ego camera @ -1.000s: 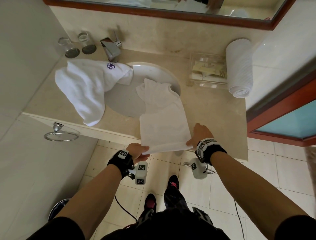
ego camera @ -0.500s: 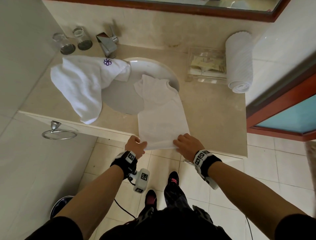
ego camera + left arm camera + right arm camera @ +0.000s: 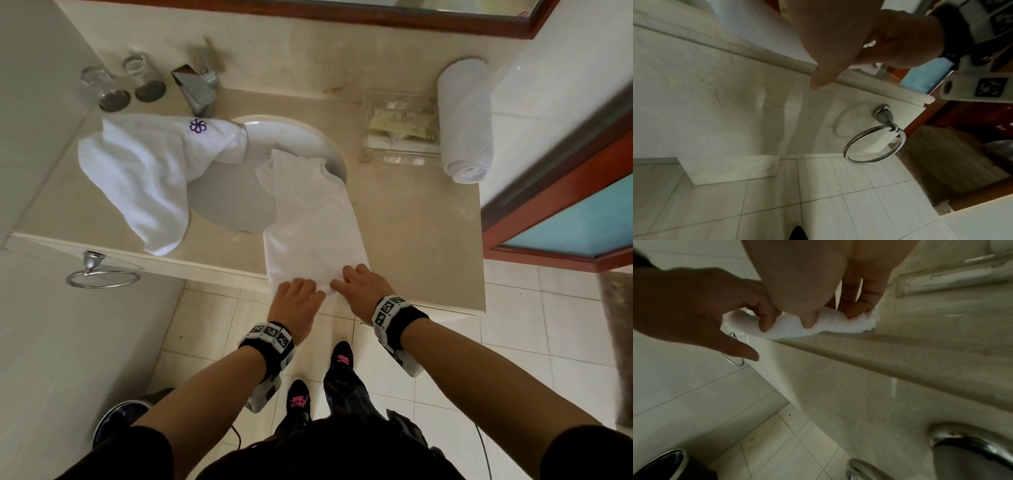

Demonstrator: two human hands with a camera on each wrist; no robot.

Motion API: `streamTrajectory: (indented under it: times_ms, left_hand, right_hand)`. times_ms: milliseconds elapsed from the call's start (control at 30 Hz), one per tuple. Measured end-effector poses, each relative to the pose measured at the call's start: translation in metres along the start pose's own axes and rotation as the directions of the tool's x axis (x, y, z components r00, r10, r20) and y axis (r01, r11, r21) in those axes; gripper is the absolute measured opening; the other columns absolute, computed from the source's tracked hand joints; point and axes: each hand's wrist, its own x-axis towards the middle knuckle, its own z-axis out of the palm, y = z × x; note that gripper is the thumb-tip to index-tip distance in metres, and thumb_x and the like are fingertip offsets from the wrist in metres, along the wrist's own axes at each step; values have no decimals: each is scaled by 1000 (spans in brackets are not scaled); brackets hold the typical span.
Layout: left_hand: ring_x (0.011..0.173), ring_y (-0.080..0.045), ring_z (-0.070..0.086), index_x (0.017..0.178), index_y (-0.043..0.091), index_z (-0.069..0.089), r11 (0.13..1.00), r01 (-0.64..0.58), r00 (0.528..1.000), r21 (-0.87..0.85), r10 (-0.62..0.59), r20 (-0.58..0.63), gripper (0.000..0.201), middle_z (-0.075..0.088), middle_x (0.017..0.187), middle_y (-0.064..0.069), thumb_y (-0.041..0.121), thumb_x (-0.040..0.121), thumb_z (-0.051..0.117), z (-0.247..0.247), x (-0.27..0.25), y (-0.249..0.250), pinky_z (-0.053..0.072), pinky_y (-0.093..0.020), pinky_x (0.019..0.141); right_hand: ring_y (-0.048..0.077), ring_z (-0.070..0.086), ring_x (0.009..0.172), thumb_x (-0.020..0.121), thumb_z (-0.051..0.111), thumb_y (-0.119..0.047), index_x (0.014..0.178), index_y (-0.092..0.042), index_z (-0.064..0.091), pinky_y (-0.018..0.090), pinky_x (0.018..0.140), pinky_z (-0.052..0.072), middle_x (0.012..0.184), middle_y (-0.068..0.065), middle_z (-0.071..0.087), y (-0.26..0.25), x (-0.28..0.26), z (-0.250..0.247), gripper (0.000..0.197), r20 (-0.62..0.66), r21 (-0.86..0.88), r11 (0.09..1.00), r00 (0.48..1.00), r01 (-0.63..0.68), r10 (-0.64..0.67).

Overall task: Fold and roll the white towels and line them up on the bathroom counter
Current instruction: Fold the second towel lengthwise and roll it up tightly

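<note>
A white towel (image 3: 308,226), folded into a long strip, lies from the sink (image 3: 291,137) to the counter's front edge. Both hands sit side by side on its near end. In the head view my left hand (image 3: 298,296) covers the left part and my right hand (image 3: 356,284) the right part. In the right wrist view the towel end (image 3: 840,324) is bunched at the edge: my right thumb and fingers pinch it, and my left fingers curl over it with the thumb hanging free. A rolled white towel (image 3: 466,116) lies at the counter's back right.
A crumpled white towel with a purple logo (image 3: 144,174) drapes over the counter's left side. Behind stand two glasses (image 3: 113,90), a faucet (image 3: 197,85) and a clear tray of sachets (image 3: 400,133). A towel ring (image 3: 102,274) hangs below the edge, and a bin (image 3: 116,421) stands on the floor.
Both hands moved from the towel's outer near corners in toward the middle and turned palm-down on the end. The overhanging end now sits gathered at the counter edge.
</note>
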Motion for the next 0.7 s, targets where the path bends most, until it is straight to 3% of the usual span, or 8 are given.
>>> streamTrajectory:
  times_ms: [100, 167, 300, 433, 500, 600, 700]
  left_hand:
    - [79, -26, 58, 89, 17, 61, 998, 42, 998, 39, -44, 48, 46, 59, 88, -1, 6, 50, 82, 1, 0, -8, 51, -38, 68]
    - [77, -26, 59, 95, 16, 58, 995, 98, 990, -2, -97, 100, 51, 60, 87, -1, 3, 52, 81, -4, 3, -10, 51, -38, 67]
    - [100, -27, 54, 125, 15, 46, 974, 219, 952, -56, -201, 231, 49, 56, 112, -2, -1, 80, 57, -17, 13, -6, 46, -36, 85]
    - [104, -26, 51, 120, 16, 48, 973, 231, 934, 1, -222, 280, 39, 56, 115, -3, 1, 85, 52, -21, 21, -5, 43, -36, 87]
    - [103, -28, 52, 119, 16, 47, 969, 242, 919, 40, -242, 310, 36, 56, 114, -3, 3, 85, 51, -23, 23, -7, 42, -37, 88]
    - [102, -28, 53, 119, 16, 45, 968, 240, 918, 71, -250, 307, 35, 57, 113, -3, 5, 86, 50, -24, 30, -10, 41, -38, 88]
    - [101, -26, 54, 118, 17, 46, 976, 210, 919, 51, -215, 330, 35, 57, 109, -2, 7, 84, 51, -27, 33, -9, 39, -35, 85]
  right_hand:
    - [29, 51, 78, 72, 64, 0, 102, -20, 59, 31, 49, 37, 92, 7, 54, 0, 0, 0, 37, 11, 1, 1000, 1000, -8, 7]
    - [28, 52, 78, 71, 64, -2, 100, -19, 59, 31, 50, 36, 91, 7, 55, -3, 0, 1, 34, -3, -17, 1000, 1000, -14, 14]
    - [28, 56, 83, 70, 73, -14, 101, -18, 59, 36, 59, 42, 100, 4, 59, -13, -9, 15, 34, -33, -101, 994, 999, -29, 26]
    - [25, 59, 73, 60, 81, -8, 88, -17, 66, 35, 59, 43, 85, 1, 63, -10, 0, 15, 33, -92, -95, 995, 996, -3, -6]
    - [25, 61, 69, 61, 82, -6, 84, -16, 69, 35, 58, 46, 78, 0, 66, -5, 12, 3, 29, -51, -39, 998, 998, 40, -42]
    - [30, 59, 96, 90, 57, -9, 113, -11, 61, 39, 79, 44, 105, 7, 65, -1, 24, -15, 24, 126, 19, 999, 991, 36, -38]
    - [29, 55, 99, 91, 45, -6, 117, -10, 49, 36, 81, 39, 111, 9, 59, -3, 26, -22, 28, 198, 18, 1000, 980, 1, -4]
